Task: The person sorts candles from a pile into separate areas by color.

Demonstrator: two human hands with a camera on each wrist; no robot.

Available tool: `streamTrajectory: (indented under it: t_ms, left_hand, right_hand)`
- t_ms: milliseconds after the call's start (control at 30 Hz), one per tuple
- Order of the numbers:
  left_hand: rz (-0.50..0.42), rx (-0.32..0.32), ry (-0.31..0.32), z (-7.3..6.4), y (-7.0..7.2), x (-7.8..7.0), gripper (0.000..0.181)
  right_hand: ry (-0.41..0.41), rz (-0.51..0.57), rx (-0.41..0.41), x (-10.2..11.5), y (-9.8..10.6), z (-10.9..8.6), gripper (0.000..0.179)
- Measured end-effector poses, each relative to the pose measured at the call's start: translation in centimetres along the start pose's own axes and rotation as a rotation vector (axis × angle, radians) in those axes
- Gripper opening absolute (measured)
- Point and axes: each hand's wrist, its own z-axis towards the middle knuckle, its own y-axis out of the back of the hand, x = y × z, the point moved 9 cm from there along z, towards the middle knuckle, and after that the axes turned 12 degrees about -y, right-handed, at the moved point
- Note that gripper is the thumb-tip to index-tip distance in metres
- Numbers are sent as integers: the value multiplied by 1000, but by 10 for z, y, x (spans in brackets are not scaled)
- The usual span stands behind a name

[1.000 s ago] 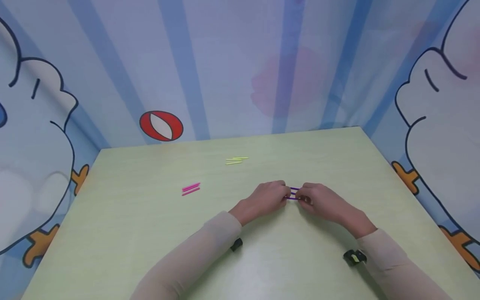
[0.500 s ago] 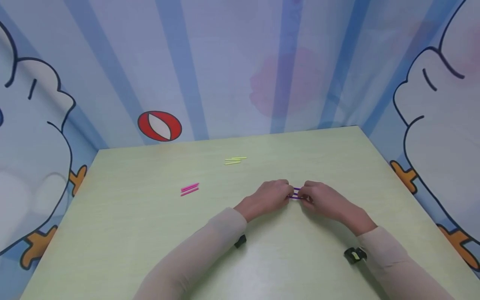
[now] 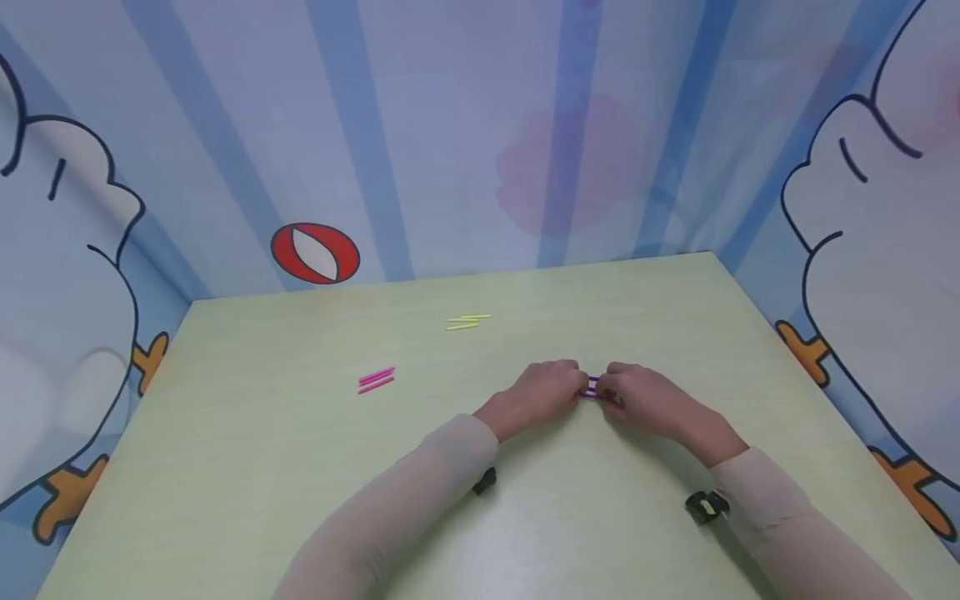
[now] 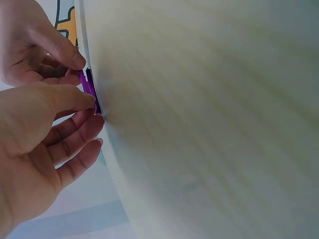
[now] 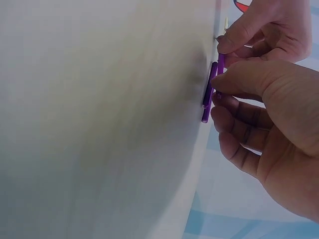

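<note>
Several purple sticks lie side by side between my two hands, right of the table's middle. My left hand pinches one end of a purple stick between thumb and fingers. At its other end, the thumb and fingers of my right hand pinch the same stick. More purple sticks rest on the table just beside it in the right wrist view. Fingers cover part of the sticks in every view.
Pink sticks lie in a small group on the left of the pale table. Several thin yellow sticks lie farther back. A printed backdrop with blue stripes stands around the table's far edge and sides.
Both hands have shifted slightly right, the left one more, narrowing the gap over the purple sticks. The head view has turned a little. The pink and yellow sticks stay in place.
</note>
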Motion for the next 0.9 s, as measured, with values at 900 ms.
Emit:
streamTrajectory:
  t_ms: [900]
  left_hand:
    - [53,8,36,1,-1,2,17]
  right_hand:
    - [43,-42,-10,2,-2,1,4]
